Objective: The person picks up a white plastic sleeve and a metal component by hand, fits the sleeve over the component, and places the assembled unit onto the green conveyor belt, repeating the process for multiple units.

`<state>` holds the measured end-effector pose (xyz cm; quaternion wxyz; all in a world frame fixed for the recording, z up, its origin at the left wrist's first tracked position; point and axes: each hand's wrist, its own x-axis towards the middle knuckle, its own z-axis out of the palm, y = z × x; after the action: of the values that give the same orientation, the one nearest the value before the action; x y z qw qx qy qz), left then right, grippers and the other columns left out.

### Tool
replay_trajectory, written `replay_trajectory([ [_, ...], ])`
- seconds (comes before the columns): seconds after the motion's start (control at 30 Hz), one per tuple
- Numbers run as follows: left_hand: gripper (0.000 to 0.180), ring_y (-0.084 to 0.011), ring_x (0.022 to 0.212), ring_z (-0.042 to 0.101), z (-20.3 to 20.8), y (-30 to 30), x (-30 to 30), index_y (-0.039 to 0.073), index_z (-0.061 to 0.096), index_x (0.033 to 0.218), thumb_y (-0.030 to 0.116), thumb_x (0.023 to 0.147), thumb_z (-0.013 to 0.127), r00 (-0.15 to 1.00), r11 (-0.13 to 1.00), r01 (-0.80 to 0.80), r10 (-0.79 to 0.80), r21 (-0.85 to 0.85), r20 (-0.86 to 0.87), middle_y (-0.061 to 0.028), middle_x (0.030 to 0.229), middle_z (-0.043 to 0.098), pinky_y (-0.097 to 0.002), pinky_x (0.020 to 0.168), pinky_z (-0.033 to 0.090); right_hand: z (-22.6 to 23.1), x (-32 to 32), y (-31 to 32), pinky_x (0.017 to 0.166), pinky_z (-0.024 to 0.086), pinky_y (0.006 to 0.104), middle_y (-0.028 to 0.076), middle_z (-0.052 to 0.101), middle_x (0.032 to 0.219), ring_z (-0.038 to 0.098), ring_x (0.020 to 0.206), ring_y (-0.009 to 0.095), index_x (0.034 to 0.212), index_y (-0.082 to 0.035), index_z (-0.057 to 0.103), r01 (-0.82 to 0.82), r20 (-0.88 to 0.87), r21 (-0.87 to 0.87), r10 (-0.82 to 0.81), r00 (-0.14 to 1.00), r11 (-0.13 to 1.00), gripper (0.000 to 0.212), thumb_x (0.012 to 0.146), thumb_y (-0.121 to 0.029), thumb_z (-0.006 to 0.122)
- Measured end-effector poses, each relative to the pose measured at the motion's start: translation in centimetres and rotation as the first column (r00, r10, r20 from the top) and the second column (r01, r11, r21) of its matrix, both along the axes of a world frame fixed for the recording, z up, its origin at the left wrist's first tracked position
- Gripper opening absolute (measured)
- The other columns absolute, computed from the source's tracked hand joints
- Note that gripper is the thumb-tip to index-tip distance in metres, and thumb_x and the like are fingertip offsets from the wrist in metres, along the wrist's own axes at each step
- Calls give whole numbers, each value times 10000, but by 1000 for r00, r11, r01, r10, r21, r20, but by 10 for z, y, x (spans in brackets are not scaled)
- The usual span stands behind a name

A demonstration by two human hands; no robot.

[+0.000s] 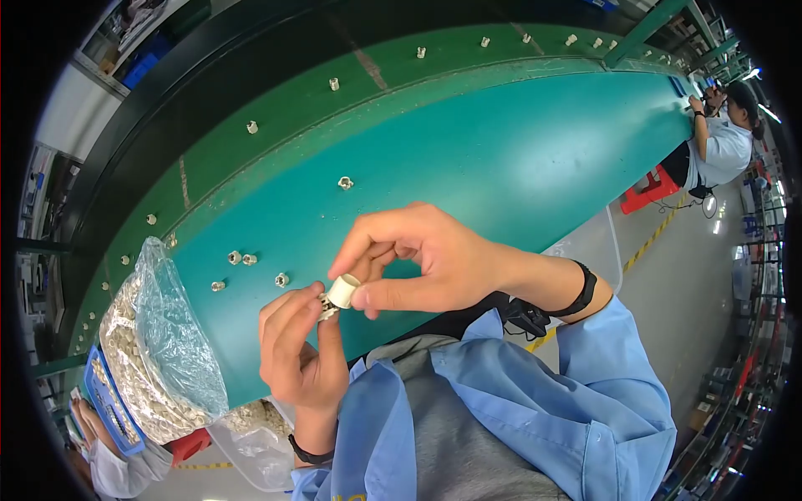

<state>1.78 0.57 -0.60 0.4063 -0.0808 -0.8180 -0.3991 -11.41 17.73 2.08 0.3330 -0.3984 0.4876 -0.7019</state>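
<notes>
Head view shows the right hand (443,252) pinching a cream cylindrical sleeve (341,293), its tilted axis running down-left toward the small slotted fitting (327,310) gripped in the left hand's (302,357) fingertips, apparently touching it.

Cam's head-worn, super wide fisheye, looking steeply down over the green bench (501,159). Left hand (296,355) and right hand (443,259) sit pretty close to the lens, around mid-view. From here I'd say it sweeps from the plastic bag (180,334) on the left to a co-worker (725,150) far right, bench edges bowing.
</notes>
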Motion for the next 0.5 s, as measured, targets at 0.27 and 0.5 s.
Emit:
replay_trajectory([
  [0.27,349,-338,917,694,4,16,-22,-54,662,1123,-165,798,723,994,991,112,-111,-68,17,-213,1049,723,-394,749,579,0,-5,25,734,583,305,116,746,920,741,810,193,1056,14,686,254,-429,-80,-263,864,964,184,896,-40,758],
  [0.5,227,-253,933,685,1,30,-47,-79,652,1097,-120,878,693,962,985,100,-132,142,241,-185,1048,705,-366,816,565,-11,-18,27,659,570,314,101,733,847,720,747,208,1024,4,682,410,-433,-127,-422,797,903,200,887,-117,763],
])
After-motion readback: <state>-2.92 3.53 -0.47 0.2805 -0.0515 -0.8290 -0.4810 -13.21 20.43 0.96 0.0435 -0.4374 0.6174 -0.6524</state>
